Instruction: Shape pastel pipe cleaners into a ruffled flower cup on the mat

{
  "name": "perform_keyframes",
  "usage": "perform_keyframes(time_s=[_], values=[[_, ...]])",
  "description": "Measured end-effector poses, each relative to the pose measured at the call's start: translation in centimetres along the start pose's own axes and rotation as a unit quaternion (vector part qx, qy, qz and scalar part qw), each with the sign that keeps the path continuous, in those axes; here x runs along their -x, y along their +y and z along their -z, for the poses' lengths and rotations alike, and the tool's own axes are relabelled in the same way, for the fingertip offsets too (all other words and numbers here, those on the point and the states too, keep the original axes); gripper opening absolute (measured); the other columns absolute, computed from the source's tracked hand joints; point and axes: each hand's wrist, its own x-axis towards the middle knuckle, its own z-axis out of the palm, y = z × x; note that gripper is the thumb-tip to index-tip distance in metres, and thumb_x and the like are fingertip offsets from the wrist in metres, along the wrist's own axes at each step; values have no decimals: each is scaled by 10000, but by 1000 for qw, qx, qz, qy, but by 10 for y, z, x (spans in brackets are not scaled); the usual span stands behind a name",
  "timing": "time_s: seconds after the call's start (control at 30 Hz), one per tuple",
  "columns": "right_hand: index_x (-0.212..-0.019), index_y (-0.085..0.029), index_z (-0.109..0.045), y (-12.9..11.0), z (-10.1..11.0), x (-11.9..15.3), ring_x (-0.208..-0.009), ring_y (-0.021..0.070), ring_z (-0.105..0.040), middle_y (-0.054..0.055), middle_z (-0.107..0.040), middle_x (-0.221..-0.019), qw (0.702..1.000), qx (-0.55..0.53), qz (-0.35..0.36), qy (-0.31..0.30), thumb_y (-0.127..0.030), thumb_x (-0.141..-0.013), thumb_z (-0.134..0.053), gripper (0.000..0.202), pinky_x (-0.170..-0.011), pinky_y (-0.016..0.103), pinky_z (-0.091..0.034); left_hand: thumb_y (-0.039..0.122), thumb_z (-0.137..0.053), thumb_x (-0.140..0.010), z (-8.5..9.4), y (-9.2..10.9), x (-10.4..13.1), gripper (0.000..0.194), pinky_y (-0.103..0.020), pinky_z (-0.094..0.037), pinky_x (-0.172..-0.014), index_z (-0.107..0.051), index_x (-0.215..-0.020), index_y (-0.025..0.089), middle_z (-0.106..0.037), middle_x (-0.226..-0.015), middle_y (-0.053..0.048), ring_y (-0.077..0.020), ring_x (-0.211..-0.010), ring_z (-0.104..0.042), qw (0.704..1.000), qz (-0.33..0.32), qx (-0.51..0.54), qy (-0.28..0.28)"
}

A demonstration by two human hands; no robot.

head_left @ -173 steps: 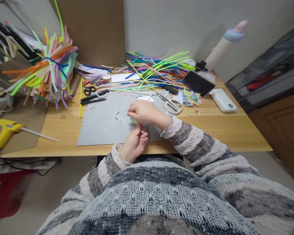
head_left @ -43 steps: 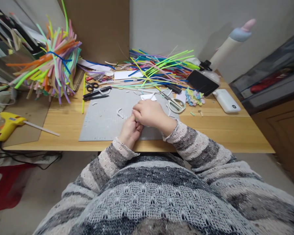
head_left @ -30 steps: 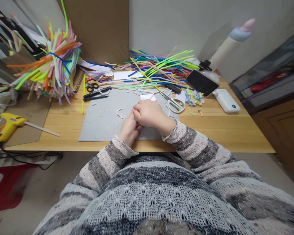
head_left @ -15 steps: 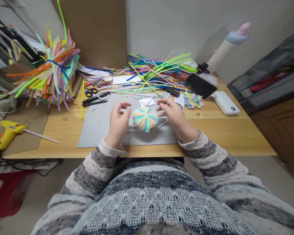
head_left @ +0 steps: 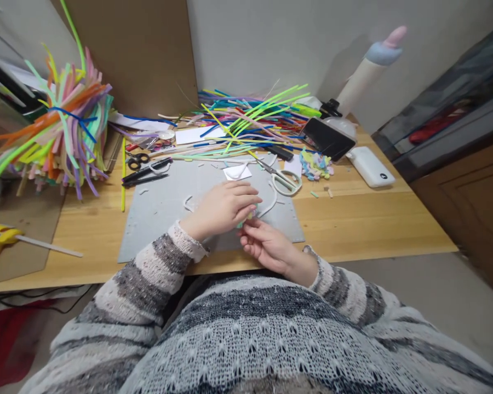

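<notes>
A round pastel striped piece (head_left: 251, 215) is mostly hidden under my hands, with only a bit of its edge showing. My left hand (head_left: 225, 207) lies over it from the left, palm down, its fingers pointing right and pressed around it. From below right, my right hand (head_left: 267, 245) pinches its near edge between thumb and fingers. Both hands are above the grey cutting mat (head_left: 164, 219). Curved white strips (head_left: 269, 201) lie beside the hands, and a small white card (head_left: 237, 173) with a white piece on it is just beyond.
White-handled scissors (head_left: 285, 180) and a pastel curly cluster (head_left: 315, 165) sit behind right, near a phone (head_left: 328, 139) and white power bank (head_left: 371, 166). Colourful stems (head_left: 254, 123) lie at the back. Black scissors (head_left: 137, 161), pens and a yellow glue gun (head_left: 0, 238) are left.
My hands have come together over the striped piece, which was uncovered between them on the mat. They now grip it and hide most of it. The view has shifted slightly.
</notes>
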Motion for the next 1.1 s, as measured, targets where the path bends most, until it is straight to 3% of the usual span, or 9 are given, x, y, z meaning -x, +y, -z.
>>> perform_keyframes(time_s=[0.27, 0.5, 0.73, 0.97, 1.1], values=[[-846, -215, -551, 16, -3, -17, -528, 68, -582, -56, -617, -666, 990, 56, 126, 34, -329, -672, -786, 314, -472, 170, -495, 237, -512, -874, 2, 0, -2, 281, -451, -267, -1098, -681, -1096, 266, -648, -1200, -52, -249, -1196, -520, 1000, -2, -9, -13], [-756, -182, -570, 14, -4, -23, -502, 78, -586, -40, -607, -617, 987, 81, 115, 78, -375, -635, -801, 325, -475, 202, -523, 282, -545, -864, -1, -1, 0, 272, -434, -276, -1089, -685, -1096, 264, -644, -1208, -62, -266, -1216, -506, 999, -19, -26, -1], [-771, -165, -597, 10, -2, -20, -531, 90, -615, -19, -644, -663, 989, 111, 91, 31, -368, -574, -839, 372, -524, 229, -556, 268, -513, -872, -1, -1, -2, 272, -426, -282, -1083, -681, -1086, 266, -646, -1191, -60, -254, -1187, -525, 999, -19, -48, -8], [-749, -176, -557, 14, -6, -28, -470, 107, -596, -33, -619, -598, 977, 132, 140, 92, -390, -588, -817, 373, -479, 253, -543, 249, -497, -884, 0, 0, -2, 268, -417, -338, -1045, -684, -1075, 246, -661, -1159, -68, -247, -1142, -560, 996, -41, -81, -2], [-825, -188, -554, 10, -9, -24, -512, 131, -623, -30, -628, -646, 972, 173, 142, 69, -416, -611, -799, 397, -501, 282, -563, 255, -473, -903, 1, 1, -2, 272, -411, -388, -1010, -670, -1087, 216, -660, -1162, -65, -235, -1119, -574, 989, -64, -136, -5]])
